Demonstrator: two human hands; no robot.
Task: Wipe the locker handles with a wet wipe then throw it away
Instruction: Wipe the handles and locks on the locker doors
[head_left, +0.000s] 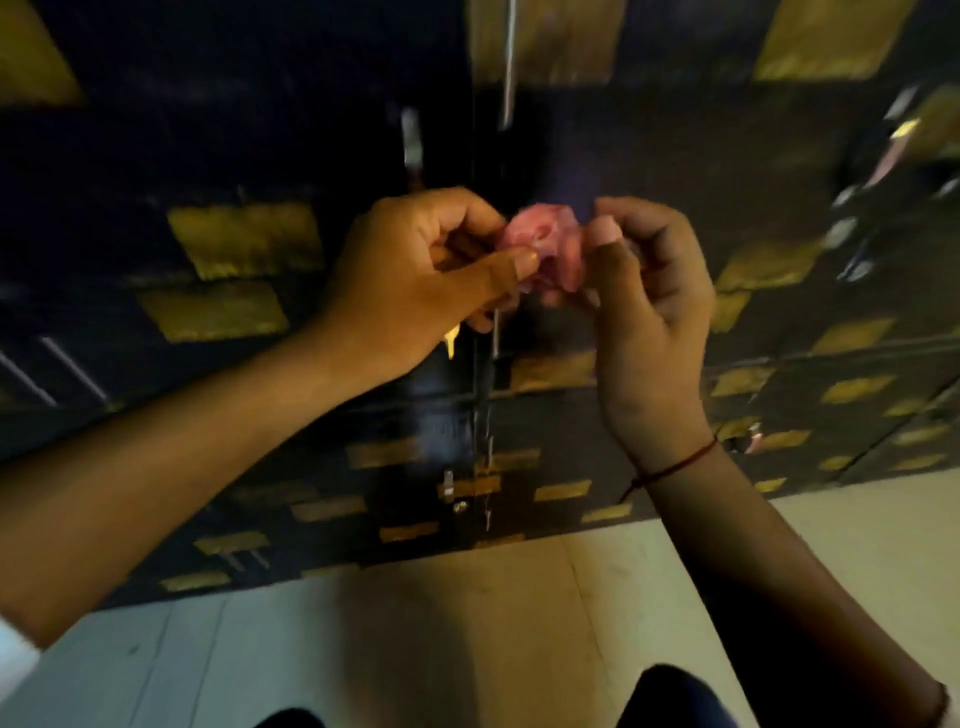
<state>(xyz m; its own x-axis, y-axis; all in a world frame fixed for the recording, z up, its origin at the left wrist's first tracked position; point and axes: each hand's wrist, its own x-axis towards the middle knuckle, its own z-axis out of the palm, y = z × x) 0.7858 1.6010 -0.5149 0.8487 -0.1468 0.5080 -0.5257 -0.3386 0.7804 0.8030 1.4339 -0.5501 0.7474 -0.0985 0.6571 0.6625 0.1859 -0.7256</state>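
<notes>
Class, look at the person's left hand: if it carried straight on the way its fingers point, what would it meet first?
The left hand points rightward, so past the pink wipe it already pinches it would probably meet the right hand first; depth is hard to judge.

Far side closed off by a wall of dark blue metal lockers with yellow patches (244, 244); doors shut, faces blurred. Slim silver metal door handles (411, 136) stand out from the door faces near the centre seam, one above the hands, smaller ones lower down (448, 486). Left hand (415, 280) and right hand (649, 291) occupy the mid-air centre, just apart, crumpled pink wet wipe (543, 249) filling the gap between them. Open air left and right of the forearms. Pale tiled floor (467, 623) near, open below the arms.
</notes>
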